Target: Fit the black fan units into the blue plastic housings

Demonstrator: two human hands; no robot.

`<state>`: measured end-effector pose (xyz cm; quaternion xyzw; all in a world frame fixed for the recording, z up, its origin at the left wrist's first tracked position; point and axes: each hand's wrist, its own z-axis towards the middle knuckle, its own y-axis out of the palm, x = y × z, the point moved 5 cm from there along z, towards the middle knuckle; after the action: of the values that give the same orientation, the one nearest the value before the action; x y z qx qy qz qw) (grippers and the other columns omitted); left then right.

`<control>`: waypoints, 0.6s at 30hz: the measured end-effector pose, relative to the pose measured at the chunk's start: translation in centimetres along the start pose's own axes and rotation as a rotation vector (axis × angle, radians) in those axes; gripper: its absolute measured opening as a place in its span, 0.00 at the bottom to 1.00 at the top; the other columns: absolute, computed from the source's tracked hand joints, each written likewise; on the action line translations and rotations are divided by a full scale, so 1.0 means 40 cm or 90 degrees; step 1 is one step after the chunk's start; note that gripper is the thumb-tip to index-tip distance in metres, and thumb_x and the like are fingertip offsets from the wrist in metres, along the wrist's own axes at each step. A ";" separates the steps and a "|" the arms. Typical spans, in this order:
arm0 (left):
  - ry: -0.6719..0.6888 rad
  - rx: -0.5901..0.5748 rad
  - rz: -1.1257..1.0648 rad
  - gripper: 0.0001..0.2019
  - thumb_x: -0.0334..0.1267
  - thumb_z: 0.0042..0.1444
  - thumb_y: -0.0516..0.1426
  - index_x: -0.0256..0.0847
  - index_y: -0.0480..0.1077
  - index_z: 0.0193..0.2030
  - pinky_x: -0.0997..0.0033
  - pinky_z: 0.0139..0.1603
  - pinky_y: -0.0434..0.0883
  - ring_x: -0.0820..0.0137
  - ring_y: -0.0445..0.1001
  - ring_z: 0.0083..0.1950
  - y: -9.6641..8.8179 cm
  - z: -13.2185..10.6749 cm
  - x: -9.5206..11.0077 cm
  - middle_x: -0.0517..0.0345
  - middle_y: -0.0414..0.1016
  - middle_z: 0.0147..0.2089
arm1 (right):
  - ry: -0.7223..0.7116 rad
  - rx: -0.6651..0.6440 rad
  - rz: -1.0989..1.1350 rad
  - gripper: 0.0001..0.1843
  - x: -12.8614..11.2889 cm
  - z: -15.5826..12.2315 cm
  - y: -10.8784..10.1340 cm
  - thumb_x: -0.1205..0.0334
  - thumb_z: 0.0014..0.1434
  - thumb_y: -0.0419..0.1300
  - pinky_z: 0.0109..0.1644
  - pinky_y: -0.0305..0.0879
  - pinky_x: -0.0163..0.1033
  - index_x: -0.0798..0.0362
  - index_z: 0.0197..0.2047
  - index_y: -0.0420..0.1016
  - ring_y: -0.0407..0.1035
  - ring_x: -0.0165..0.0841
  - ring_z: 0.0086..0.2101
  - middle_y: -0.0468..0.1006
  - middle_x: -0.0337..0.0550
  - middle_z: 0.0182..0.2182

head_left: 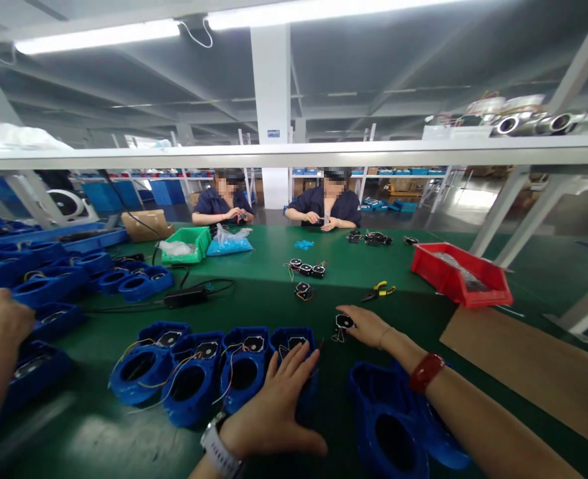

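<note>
My left hand (279, 402), with a white watch at the wrist, is spread flat over the right end of a row of blue plastic housings (189, 389). Its fingertips lie at a black square part (298, 342) set in the end housing, much of which the hand hides. My right hand (366, 326), wearing a red bracelet, grips a small black motor-like part with wires (344, 322) at the table surface. More blue housings (374, 399) lie below my right forearm, which partly covers them.
Several similar black parts (305, 269) and yellow-handled pliers (380, 291) lie ahead. A red bin (461, 274) and cardboard sheet (528, 372) are at right. A co-worker's hand (4, 326) works at left near stacked blue housings. Two people sit opposite, beneath a shelf edge (294, 154).
</note>
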<state>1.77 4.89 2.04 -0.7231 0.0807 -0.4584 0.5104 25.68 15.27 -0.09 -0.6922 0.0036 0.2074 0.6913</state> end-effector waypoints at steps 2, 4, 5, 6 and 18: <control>0.048 0.063 -0.061 0.53 0.52 0.45 0.67 0.49 0.39 0.71 0.43 0.70 0.40 0.56 0.39 0.73 -0.029 -0.003 0.034 0.51 0.36 0.73 | -0.021 0.047 0.016 0.28 -0.026 -0.027 -0.037 0.72 0.51 0.60 0.60 0.58 0.49 0.56 0.57 0.65 0.63 0.43 0.54 0.69 0.53 0.53; 0.054 0.196 -0.033 0.41 0.46 0.51 0.65 0.48 0.49 0.68 0.46 0.69 0.48 0.57 0.48 0.70 -0.059 0.015 0.064 0.50 0.48 0.70 | -0.047 0.094 0.035 0.24 -0.064 -0.067 -0.080 0.71 0.52 0.60 0.60 0.58 0.48 0.54 0.54 0.66 0.64 0.42 0.53 0.70 0.51 0.51; 0.048 0.259 0.012 0.35 0.43 0.52 0.64 0.46 0.55 0.64 0.47 0.67 0.53 0.57 0.53 0.67 -0.067 0.031 0.080 0.50 0.55 0.66 | -0.057 0.113 0.044 0.22 -0.086 -0.091 -0.100 0.70 0.53 0.59 0.59 0.59 0.47 0.53 0.52 0.66 0.64 0.40 0.52 0.71 0.49 0.50; 0.044 0.307 0.064 0.30 0.41 0.52 0.64 0.44 0.59 0.60 0.48 0.64 0.57 0.56 0.58 0.63 -0.069 0.051 0.097 0.50 0.60 0.62 | -0.068 0.130 0.056 0.20 -0.108 -0.117 -0.120 0.69 0.54 0.59 0.58 0.60 0.45 0.52 0.51 0.66 0.65 0.39 0.51 0.71 0.46 0.49; 0.176 0.155 0.066 0.13 0.34 0.68 0.42 0.40 0.61 0.33 0.71 0.35 0.62 0.72 0.65 0.31 0.051 0.100 0.210 0.62 0.66 0.30 | -0.027 0.159 0.117 0.15 -0.110 -0.367 -0.134 0.63 0.58 0.58 0.57 0.63 0.49 0.50 0.50 0.69 0.67 0.41 0.50 0.72 0.46 0.49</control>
<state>10.24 1.70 5.00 -0.5809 0.1308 -0.5329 0.6012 27.37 0.20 5.72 -0.5928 0.0777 0.2821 0.7503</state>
